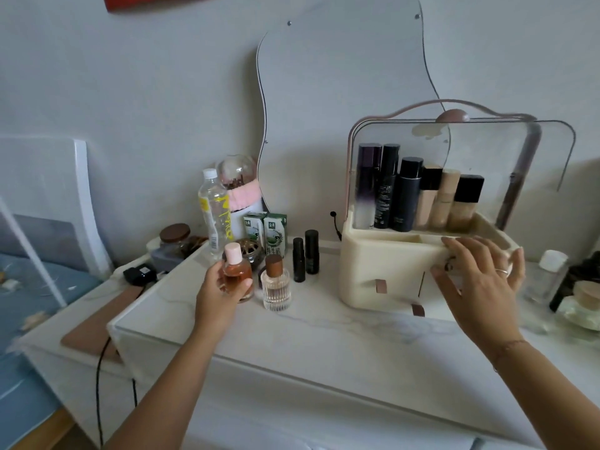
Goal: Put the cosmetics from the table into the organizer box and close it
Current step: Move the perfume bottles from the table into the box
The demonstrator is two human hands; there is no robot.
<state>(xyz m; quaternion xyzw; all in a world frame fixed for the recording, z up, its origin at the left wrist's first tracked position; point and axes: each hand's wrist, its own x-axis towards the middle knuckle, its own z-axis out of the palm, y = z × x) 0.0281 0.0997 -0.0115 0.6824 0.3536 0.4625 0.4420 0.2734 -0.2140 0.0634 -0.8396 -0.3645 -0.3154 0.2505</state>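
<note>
A cream organizer box [383, 264] stands at the table's right, its clear lid [506, 151] raised. Several tall bottles and foundation tubes [409, 193] stand inside its upper shelf. My left hand [220, 287] grips a round perfume bottle [236, 271] with amber liquid and a pink cap. Beside it stands a ribbed clear perfume bottle [276, 284] with a brown cap, and behind that two small black tubes [305, 259]. My right hand [480, 277], a ring on one finger, rests with spread fingers on the box's front right corner, holding nothing.
A water bottle [214, 212], snow globe [236, 172], two green cartons [266, 232], a brown-lidded jar [175, 238] and a wavy mirror [344, 92] sit behind. Small bottles and a jar [581, 297] crowd the right edge. A charger with cable [139, 274] lies on the left.
</note>
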